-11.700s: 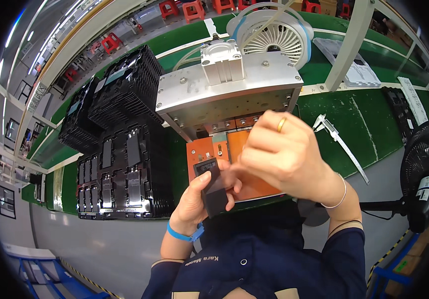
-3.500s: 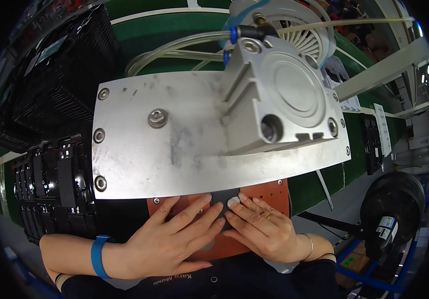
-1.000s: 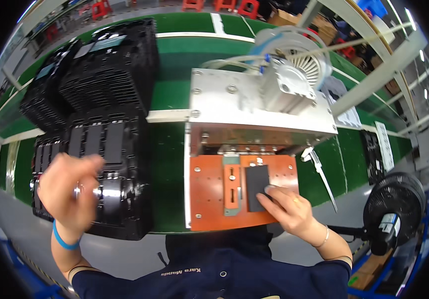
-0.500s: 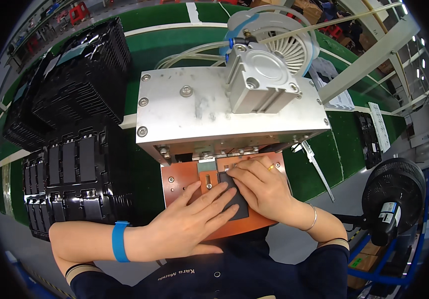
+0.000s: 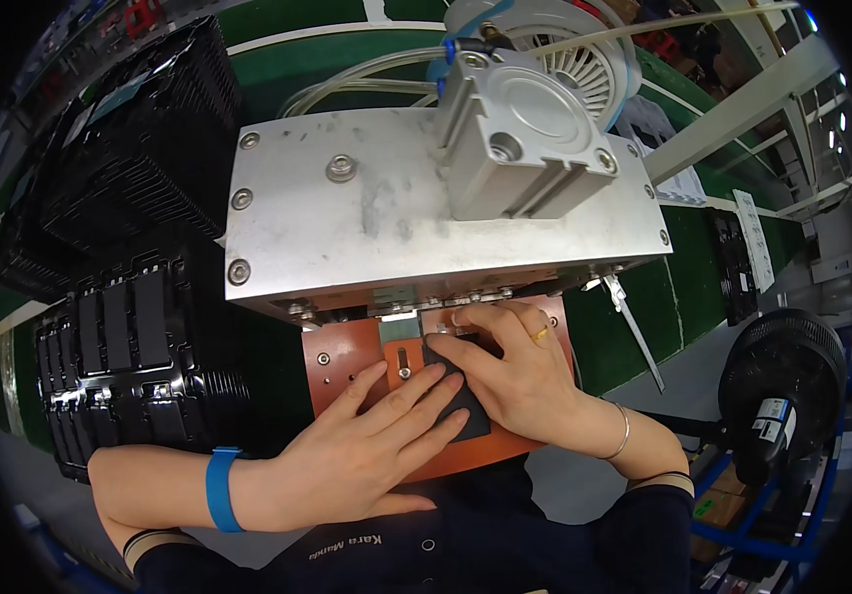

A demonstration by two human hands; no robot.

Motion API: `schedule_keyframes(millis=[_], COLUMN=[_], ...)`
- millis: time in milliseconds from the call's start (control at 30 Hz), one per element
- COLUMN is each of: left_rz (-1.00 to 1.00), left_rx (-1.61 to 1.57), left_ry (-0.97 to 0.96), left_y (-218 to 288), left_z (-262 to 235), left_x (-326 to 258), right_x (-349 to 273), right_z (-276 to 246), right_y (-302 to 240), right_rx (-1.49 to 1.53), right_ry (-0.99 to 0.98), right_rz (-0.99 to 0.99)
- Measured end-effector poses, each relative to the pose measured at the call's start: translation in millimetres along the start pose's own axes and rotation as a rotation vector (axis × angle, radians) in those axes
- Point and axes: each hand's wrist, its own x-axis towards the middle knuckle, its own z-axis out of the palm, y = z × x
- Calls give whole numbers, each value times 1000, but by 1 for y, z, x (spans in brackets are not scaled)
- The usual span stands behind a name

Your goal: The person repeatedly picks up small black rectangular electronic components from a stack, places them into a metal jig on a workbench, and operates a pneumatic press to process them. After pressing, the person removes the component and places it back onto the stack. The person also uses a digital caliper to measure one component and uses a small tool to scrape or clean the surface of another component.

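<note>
A dark grey flat rectangular piece (image 5: 467, 414) lies on the orange plate (image 5: 332, 342) of a metal press fixture. My left hand (image 5: 361, 445) rests palm down with its fingers spread, and several fingertips touch the piece's left side. At the piece's far end, my right hand (image 5: 525, 381) is bent with its thumb on the piece and its index finger reaching toward the fixture. Whatever lies beneath those right fingertips is hidden. A slotted orange block (image 5: 403, 356) with a screw sits left of the piece, beyond my left fingertips.
The silver press housing (image 5: 386, 213) overhangs the plate, with a pneumatic cylinder (image 5: 535, 129) on top. Black trays (image 5: 139, 337) holding similar dark pieces stand left, beside a taller tray stack (image 5: 139, 158). Calipers (image 5: 634, 327) and a black fan (image 5: 782, 386) are at right.
My right thumb and index finger have spread somewhat apart at the piece's far end. My left hand stays on the piece. The whole view has shifted slightly closer to the fixture.
</note>
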Motion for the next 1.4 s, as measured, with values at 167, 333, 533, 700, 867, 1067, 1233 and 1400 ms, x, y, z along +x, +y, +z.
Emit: schedule_keyframes(millis=[167,333,533,700,867,1067,1233,1400], left_rz=[-20,-45,-100,-99,-107,-115,-116,-105], left_rx=[-32,-88,-71,-73,-83,-102,-97,-101], left_ry=[-9,10,58,55,39,34,49,38], left_y=[2,0,-11,-14,-13,-13,-13,-13], left_z=[-3,-1,-1,0,-1,0,1,-1], left_x=[-2,-3,1,2,1,0,0,2], right_x=[-11,-42,-31,-29,-27,-25,-25,-24], right_z=[-9,-35,-22,-19,-20,-22,-21,-21], right_y=[-1,-17,-5,1,2,1,1,1], right_rx=[100,250,195,190,205,210,206,205], right_ry=[52,-216,-144,-129,-131,-147,-140,-142], right_rz=[90,75,-1,-39,-44,-39,-38,-35])
